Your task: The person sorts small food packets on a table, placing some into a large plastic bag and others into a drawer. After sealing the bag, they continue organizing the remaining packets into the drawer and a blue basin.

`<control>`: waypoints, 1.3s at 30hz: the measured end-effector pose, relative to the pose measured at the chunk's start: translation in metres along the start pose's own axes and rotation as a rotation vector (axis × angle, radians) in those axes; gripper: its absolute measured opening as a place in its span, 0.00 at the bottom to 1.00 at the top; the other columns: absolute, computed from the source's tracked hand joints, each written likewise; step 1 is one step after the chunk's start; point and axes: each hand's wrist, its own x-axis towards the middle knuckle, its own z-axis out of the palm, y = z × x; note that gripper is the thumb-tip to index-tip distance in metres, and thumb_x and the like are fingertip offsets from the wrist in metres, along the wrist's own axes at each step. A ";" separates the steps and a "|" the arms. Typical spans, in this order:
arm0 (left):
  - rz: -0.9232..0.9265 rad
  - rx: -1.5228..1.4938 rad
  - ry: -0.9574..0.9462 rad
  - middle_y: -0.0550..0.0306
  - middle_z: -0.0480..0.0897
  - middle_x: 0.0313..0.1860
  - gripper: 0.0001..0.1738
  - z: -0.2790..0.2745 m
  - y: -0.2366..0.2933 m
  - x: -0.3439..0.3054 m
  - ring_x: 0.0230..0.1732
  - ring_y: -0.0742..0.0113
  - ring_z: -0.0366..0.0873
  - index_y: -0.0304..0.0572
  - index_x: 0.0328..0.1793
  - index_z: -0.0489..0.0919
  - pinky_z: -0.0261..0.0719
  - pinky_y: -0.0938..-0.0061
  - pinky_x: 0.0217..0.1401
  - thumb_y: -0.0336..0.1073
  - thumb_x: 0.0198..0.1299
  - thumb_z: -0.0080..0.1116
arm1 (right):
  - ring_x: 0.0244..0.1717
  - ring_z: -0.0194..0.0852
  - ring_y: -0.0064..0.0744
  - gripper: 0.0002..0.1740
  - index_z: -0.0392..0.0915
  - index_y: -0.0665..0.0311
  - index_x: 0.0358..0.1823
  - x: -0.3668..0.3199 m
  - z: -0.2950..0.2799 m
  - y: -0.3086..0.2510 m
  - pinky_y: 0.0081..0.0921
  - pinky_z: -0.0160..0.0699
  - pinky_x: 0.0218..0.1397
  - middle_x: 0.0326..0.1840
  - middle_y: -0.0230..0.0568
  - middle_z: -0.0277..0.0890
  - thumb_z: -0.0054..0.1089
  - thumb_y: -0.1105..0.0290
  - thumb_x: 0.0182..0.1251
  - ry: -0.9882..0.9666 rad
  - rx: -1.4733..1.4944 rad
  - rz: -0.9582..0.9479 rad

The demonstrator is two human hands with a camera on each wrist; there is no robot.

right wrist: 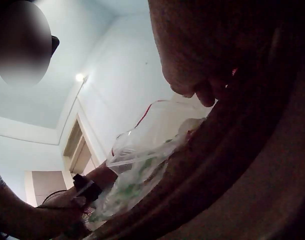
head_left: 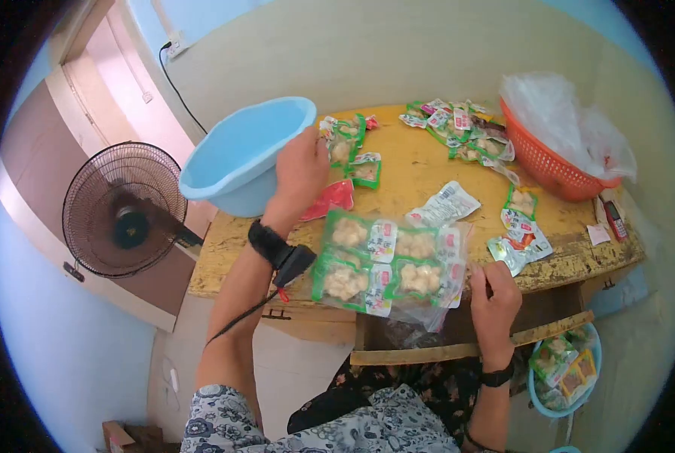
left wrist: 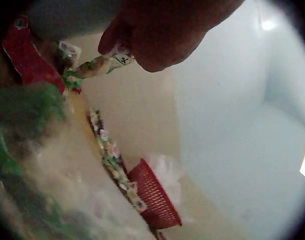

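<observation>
- A small green-and-white snack packet (left wrist: 95, 67) is pinched in the left hand (head_left: 303, 170), beside the blue basin (head_left: 228, 162).
- A clear zip bag (head_left: 386, 264) is gripped at its right edge by the right hand (head_left: 496, 302).
- Within it, green-edged packets (head_left: 345, 281) are held above the front of the desk (head_left: 409, 162) and the pulled-out drawer (head_left: 428, 353).
- Loose packets (head_left: 473, 140) are heaped near the red basket (head_left: 537, 158).

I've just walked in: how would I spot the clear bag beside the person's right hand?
Find the worn yellow table, then the open drawer at its front. In the head view, the clear bag shows partly over that drawer, left of the right hand. Unlike the loose packets farther back, it holds several green-edged packets together under see-through plastic.
</observation>
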 end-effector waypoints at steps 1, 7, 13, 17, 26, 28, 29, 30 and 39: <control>-0.108 -0.226 -0.014 0.46 0.85 0.33 0.06 -0.009 0.008 -0.001 0.36 0.54 0.87 0.35 0.44 0.81 0.86 0.57 0.38 0.31 0.69 0.58 | 0.26 0.64 0.34 0.13 0.71 0.70 0.29 0.000 0.000 0.002 0.32 0.64 0.31 0.26 0.42 0.64 0.61 0.75 0.73 0.007 0.010 -0.005; -0.264 -1.036 0.092 0.56 0.84 0.35 0.09 -0.066 0.067 -0.033 0.35 0.72 0.84 0.32 0.52 0.81 0.86 0.73 0.35 0.32 0.76 0.56 | 0.27 0.70 0.22 0.11 0.79 0.68 0.36 -0.005 -0.013 0.009 0.24 0.67 0.29 0.31 0.33 0.76 0.57 0.69 0.79 -0.022 0.311 0.271; 0.377 -0.535 0.269 0.46 0.86 0.42 0.10 -0.088 0.143 -0.122 0.37 0.51 0.87 0.31 0.50 0.83 0.89 0.65 0.41 0.24 0.62 0.63 | 0.67 0.77 0.42 0.39 0.62 0.72 0.77 -0.009 -0.030 -0.091 0.34 0.78 0.67 0.69 0.53 0.73 0.65 0.59 0.73 -0.012 1.020 0.316; 0.530 -0.790 0.113 0.44 0.88 0.47 0.22 -0.082 0.186 -0.156 0.41 0.50 0.89 0.31 0.58 0.83 0.90 0.63 0.44 0.24 0.54 0.67 | 0.70 0.73 0.41 0.39 0.60 0.75 0.77 -0.027 -0.042 -0.102 0.37 0.67 0.76 0.73 0.52 0.70 0.62 0.60 0.73 -0.074 0.885 0.274; 0.455 -0.931 -0.019 0.45 0.87 0.52 0.22 -0.062 0.211 -0.208 0.49 0.50 0.87 0.33 0.56 0.85 0.86 0.60 0.51 0.30 0.53 0.71 | 0.50 0.85 0.35 0.18 0.74 0.73 0.61 -0.050 -0.060 -0.045 0.31 0.87 0.50 0.55 0.47 0.82 0.58 0.67 0.78 0.242 0.781 0.656; 0.390 -0.872 -0.043 0.44 0.86 0.52 0.22 -0.067 0.192 -0.208 0.46 0.50 0.86 0.34 0.55 0.85 0.84 0.61 0.44 0.30 0.52 0.73 | 0.45 0.87 0.37 0.17 0.74 0.73 0.60 -0.045 -0.070 -0.040 0.33 0.93 0.43 0.53 0.47 0.82 0.57 0.68 0.79 0.196 0.775 0.743; 0.352 -0.775 -0.011 0.44 0.85 0.48 0.22 -0.065 0.185 -0.207 0.43 0.50 0.83 0.34 0.54 0.84 0.79 0.61 0.39 0.30 0.52 0.75 | 0.39 0.89 0.40 0.16 0.73 0.72 0.59 -0.046 -0.070 -0.030 0.35 0.96 0.36 0.52 0.47 0.82 0.56 0.68 0.80 0.185 0.742 0.759; 0.297 -0.715 -0.029 0.45 0.84 0.47 0.22 -0.067 0.180 -0.204 0.42 0.50 0.82 0.34 0.54 0.84 0.79 0.60 0.41 0.30 0.52 0.75 | 0.39 0.89 0.40 0.16 0.72 0.71 0.61 -0.045 -0.070 -0.027 0.35 0.96 0.36 0.52 0.47 0.82 0.56 0.69 0.80 0.182 0.733 0.737; 0.192 -0.515 -0.139 0.45 0.79 0.45 0.29 -0.061 0.182 -0.166 0.46 0.44 0.77 0.35 0.58 0.79 0.77 0.56 0.47 0.41 0.54 0.76 | 0.39 0.90 0.39 0.17 0.71 0.72 0.62 -0.015 -0.043 -0.026 0.31 0.95 0.38 0.49 0.46 0.82 0.57 0.72 0.79 0.088 0.816 0.654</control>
